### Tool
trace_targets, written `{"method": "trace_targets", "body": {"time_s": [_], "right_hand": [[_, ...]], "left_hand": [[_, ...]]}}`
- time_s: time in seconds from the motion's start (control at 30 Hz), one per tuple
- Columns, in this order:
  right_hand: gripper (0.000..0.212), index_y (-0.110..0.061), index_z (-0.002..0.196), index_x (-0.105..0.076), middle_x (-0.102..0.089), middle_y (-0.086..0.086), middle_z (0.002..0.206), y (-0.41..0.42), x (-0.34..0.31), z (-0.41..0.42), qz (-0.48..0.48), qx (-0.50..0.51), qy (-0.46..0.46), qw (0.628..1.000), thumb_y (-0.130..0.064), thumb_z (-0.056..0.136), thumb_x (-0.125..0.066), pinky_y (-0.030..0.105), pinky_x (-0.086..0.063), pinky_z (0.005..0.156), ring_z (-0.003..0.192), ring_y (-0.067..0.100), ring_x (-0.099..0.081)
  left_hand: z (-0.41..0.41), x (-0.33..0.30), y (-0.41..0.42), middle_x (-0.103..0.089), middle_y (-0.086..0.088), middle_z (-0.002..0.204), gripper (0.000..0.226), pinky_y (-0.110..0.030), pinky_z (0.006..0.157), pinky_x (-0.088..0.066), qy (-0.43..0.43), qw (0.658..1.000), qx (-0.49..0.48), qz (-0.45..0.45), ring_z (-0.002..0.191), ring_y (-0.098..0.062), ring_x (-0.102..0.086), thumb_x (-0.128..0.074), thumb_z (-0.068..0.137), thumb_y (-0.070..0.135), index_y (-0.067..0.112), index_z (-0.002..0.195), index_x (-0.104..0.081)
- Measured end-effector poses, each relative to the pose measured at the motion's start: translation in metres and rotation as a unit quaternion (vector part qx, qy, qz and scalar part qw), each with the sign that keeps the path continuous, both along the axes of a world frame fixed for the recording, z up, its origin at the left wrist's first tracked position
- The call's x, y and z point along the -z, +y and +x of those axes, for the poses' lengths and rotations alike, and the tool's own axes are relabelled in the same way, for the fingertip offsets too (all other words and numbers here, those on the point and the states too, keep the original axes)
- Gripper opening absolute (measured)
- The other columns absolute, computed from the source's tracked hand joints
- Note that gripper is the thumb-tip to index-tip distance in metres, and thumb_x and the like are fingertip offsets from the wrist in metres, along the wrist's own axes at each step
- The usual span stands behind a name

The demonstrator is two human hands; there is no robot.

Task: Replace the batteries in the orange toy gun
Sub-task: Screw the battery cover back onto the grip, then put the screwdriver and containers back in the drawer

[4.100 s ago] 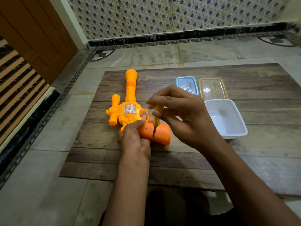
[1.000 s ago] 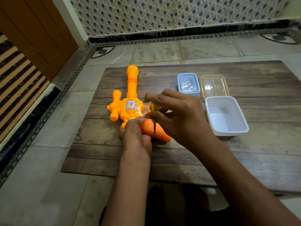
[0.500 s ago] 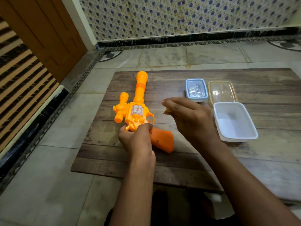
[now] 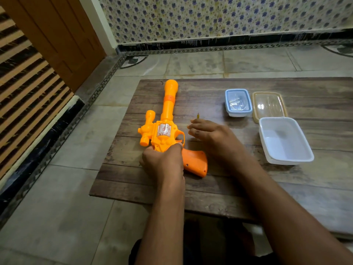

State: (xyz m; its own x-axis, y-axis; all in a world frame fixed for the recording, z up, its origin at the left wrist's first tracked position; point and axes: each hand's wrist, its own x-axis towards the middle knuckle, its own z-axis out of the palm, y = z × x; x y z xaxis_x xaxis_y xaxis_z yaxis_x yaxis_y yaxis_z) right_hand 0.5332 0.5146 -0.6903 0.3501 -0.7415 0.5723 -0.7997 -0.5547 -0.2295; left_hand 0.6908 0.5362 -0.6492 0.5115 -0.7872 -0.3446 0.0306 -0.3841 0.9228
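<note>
The orange toy gun lies flat on the low wooden table, its barrel pointing away from me and its grip toward the right. A small screw hole shows on the grip. My left hand grips the gun's body just behind the trigger guard. My right hand rests low on the table to the right of the gun, fingers curled round a small yellow screwdriver whose end sticks out past my fingers.
A lidded blue box with metal parts inside stands at the back right. Beside it lies a clear lid with a tan rim. An open white tub sits nearer me. Tiled floor surrounds the table.
My right hand has lifted the screwdriver off the gun's grip and moved it away to the table beside the trigger guard. My left hand still holds the gun.
</note>
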Motion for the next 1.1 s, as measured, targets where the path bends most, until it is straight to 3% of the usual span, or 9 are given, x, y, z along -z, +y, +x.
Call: {"method": "trace_targets", "body": {"time_s": [0.1,0.23,0.47,0.6,0.67,0.77,0.87,0.97,1.1], "right_hand": [[0.027,0.005,0.103,-0.078,-0.075,0.024,0.112,-0.002,-0.001,-0.002,0.033,-0.018,0.023,0.999,0.003,0.077,-0.071,0.06,-0.062,0.076,0.112,0.047,-0.069],[0.031,0.003,0.105,-0.077,-0.073,0.025,0.116,-0.003,-0.002,-0.001,0.071,-0.016,0.032,0.997,0.009,0.075,-0.075,0.059,-0.061,0.085,0.116,0.046,-0.067],[0.034,-0.001,0.117,-0.074,-0.065,0.024,0.131,0.0,-0.009,0.004,0.139,0.015,0.039,0.989,0.006,0.084,-0.074,0.056,-0.056,0.096,0.129,0.043,-0.059],[0.047,-0.004,0.119,-0.074,-0.065,0.021,0.134,0.005,-0.016,0.003,0.144,0.041,0.003,0.989,0.014,0.076,-0.075,0.052,-0.057,0.096,0.124,0.04,-0.063],[0.053,-0.004,0.118,-0.075,-0.068,0.02,0.129,0.009,-0.024,0.001,0.113,0.066,-0.028,0.991,0.021,0.072,-0.071,0.05,-0.06,0.092,0.116,0.038,-0.068],[0.045,-0.001,0.108,-0.077,-0.074,0.017,0.113,0.022,-0.043,-0.003,0.04,0.116,-0.094,0.988,0.025,0.073,-0.067,0.042,-0.062,0.083,0.099,0.033,-0.074],[0.025,-0.001,0.102,-0.078,-0.074,0.013,0.103,0.043,-0.06,-0.016,-0.014,0.168,-0.137,0.976,0.013,0.083,-0.07,0.036,-0.059,0.077,0.089,0.028,-0.073],[0.019,-0.002,0.1,-0.077,-0.073,0.013,0.102,0.063,-0.066,-0.036,-0.041,0.226,-0.144,0.962,0.007,0.085,-0.069,0.039,-0.058,0.076,0.09,0.032,-0.071],[0.023,-0.004,0.104,-0.077,-0.071,0.016,0.111,0.079,-0.064,-0.07,-0.019,0.321,-0.136,0.937,-0.001,0.082,-0.071,0.046,-0.057,0.084,0.102,0.037,-0.068]], "left_hand": [[-0.002,-0.001,0.001,-0.073,-0.008,0.11,0.057,-0.042,0.08,-0.062,-0.032,0.999,-0.01,0.012,0.09,-0.032,-0.073,-0.083,0.047,0.03,0.018,0.103,-0.075],[-0.003,-0.004,0.002,-0.069,-0.011,0.117,0.055,-0.046,0.09,-0.06,-0.076,0.997,-0.016,0.025,0.107,-0.036,-0.068,-0.084,0.056,0.028,0.018,0.109,-0.072],[-0.003,-0.003,0.006,-0.047,-0.019,0.142,0.07,-0.044,0.089,-0.052,-0.098,0.993,-0.027,0.055,0.128,-0.039,-0.053,-0.092,0.071,0.018,0.011,0.134,-0.063],[-0.005,-0.006,0.007,-0.042,-0.015,0.145,0.074,-0.049,0.101,-0.053,-0.096,0.993,-0.067,-0.015,0.134,-0.034,-0.048,-0.087,0.075,0.013,0.012,0.142,-0.054],[-0.009,-0.01,0.011,-0.043,-0.012,0.145,0.072,-0.037,0.101,-0.05,-0.105,0.989,-0.067,-0.079,0.136,-0.027,-0.047,-0.085,0.08,0.01,0.012,0.144,-0.053],[-0.019,-0.014,0.015,-0.051,-0.008,0.137,0.062,-0.027,0.099,-0.047,-0.121,0.975,-0.045,-0.18,0.128,-0.021,-0.056,-0.082,0.084,0.007,0.011,0.14,-0.057],[-0.035,-0.017,0.014,-0.067,-0.006,0.119,0.037,-0.024,0.089,-0.054,-0.11,0.967,0.009,-0.231,0.104,-0.012,-0.067,-0.078,0.088,0.006,0.012,0.124,-0.067],[-0.055,-0.018,0.018,-0.072,0.001,0.098,0.022,-0.011,0.074,-0.052,-0.057,0.965,0.084,-0.241,0.086,-0.002,-0.068,-0.073,0.091,-0.001,0.008,0.111,-0.072],[-0.079,-0.009,0.027,-0.071,0.011,0.09,0.019,-0.01,0.073,-0.052,-0.055,0.952,0.198,-0.226,0.079,0.005,-0.068,-0.074,0.09,-0.001,0.013,0.103,-0.073]]}}
